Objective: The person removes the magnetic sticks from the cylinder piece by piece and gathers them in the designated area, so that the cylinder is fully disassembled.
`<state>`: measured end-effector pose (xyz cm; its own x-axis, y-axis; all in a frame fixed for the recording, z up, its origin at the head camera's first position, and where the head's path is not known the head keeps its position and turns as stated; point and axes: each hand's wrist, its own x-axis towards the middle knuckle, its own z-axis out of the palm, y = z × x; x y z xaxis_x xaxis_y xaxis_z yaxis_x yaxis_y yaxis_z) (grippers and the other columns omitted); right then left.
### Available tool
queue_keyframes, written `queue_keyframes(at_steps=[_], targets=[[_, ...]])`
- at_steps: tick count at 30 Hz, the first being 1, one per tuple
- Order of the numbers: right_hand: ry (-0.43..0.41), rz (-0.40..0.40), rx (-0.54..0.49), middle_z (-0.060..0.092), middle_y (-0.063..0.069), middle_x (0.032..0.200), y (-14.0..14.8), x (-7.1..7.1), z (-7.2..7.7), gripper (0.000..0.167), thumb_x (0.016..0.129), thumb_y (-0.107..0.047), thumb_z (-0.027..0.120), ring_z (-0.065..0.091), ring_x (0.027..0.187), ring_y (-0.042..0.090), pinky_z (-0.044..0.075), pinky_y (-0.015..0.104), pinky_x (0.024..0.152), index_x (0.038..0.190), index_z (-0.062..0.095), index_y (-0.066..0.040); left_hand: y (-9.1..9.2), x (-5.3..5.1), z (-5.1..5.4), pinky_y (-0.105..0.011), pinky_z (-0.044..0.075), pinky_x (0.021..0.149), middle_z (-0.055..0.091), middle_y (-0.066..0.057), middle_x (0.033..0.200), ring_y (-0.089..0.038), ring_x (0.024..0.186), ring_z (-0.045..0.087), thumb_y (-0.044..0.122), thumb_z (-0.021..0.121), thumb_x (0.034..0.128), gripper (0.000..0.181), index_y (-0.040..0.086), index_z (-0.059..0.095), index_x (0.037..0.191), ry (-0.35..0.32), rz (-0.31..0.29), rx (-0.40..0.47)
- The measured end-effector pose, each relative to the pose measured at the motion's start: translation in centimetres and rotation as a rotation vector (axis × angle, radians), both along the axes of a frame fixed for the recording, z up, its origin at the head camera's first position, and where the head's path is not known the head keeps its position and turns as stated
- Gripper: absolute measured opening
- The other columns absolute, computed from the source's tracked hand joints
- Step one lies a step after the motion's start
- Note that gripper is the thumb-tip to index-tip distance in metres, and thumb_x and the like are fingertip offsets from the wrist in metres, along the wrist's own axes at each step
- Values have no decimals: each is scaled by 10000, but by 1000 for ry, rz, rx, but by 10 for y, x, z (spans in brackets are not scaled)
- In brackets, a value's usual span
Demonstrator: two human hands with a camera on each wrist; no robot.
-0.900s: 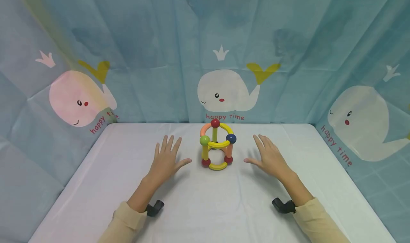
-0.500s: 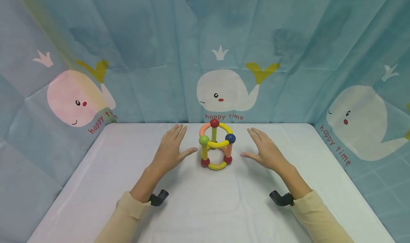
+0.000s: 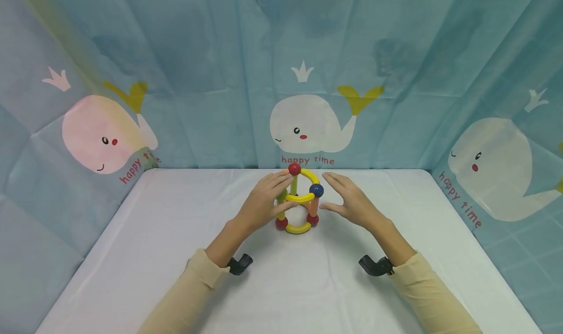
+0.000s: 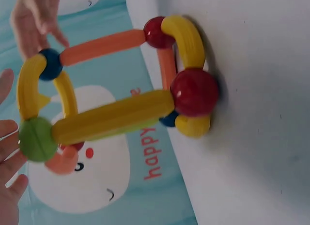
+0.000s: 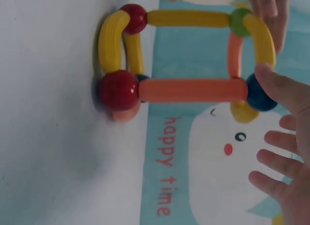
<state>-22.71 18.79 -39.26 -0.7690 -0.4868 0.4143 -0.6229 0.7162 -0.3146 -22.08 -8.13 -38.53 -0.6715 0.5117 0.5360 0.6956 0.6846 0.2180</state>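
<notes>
A toy frame of magnetic balls and rods [image 3: 300, 197] stands upright on the table, with upright rods joining an upper and a lower ring. My left hand [image 3: 263, 199] is at its upper left, fingers straight and thumb apart, partly covering the green ball [image 4: 38, 139]. Whether it touches that ball I cannot tell. On the other side my right hand [image 3: 355, 204] is spread beside the blue ball [image 3: 316, 190]. In the right wrist view its thumb overlaps the blue ball [image 5: 260, 93]; contact is unclear. Neither hand grips the frame.
A white cloth covers the table [image 3: 303, 285]. Behind it hangs a blue curtain [image 3: 211, 123] printed with whales and lettering. Each wrist carries a black camera mount, one on the left [image 3: 240, 264] and one on the right [image 3: 375, 265].
Both hands have moved inward towards the toy frame, the left one farther, and it now covers part of the upper ring. The frame has stayed in place on the table.
</notes>
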Motion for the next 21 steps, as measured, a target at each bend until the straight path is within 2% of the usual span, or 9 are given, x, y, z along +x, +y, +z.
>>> queue_keyframes(at_steps=[9, 16, 21], targets=[[113, 94, -48, 622, 148, 1296, -12, -4, 0, 617, 750, -112, 833, 575, 1209, 300, 518, 431, 979, 1308, 591, -4, 16, -5, -8, -464, 395, 1120, 725, -44, 1161, -235, 1217, 608, 259, 818, 787, 452, 85, 701, 1188, 35, -76, -6], [167, 115, -73, 669, 146, 1196, -17, -5, -3, 513, 744, -29, 820, 621, 1126, 291, 547, 407, 928, 1225, 646, 6, 18, -5, -13, -369, 510, 987, 757, -1, 1032, -180, 1064, 638, 234, 804, 802, 351, 108, 738, 1123, 12, -122, 54], [180, 120, -89, 682, 148, 1173, -18, -6, -3, 484, 745, -14, 812, 636, 1104, 294, 547, 410, 925, 1204, 658, 8, 18, -6, -16, -336, 526, 918, 760, 15, 969, -160, 999, 623, 214, 804, 801, 323, 119, 746, 1104, 16, -142, 75]])
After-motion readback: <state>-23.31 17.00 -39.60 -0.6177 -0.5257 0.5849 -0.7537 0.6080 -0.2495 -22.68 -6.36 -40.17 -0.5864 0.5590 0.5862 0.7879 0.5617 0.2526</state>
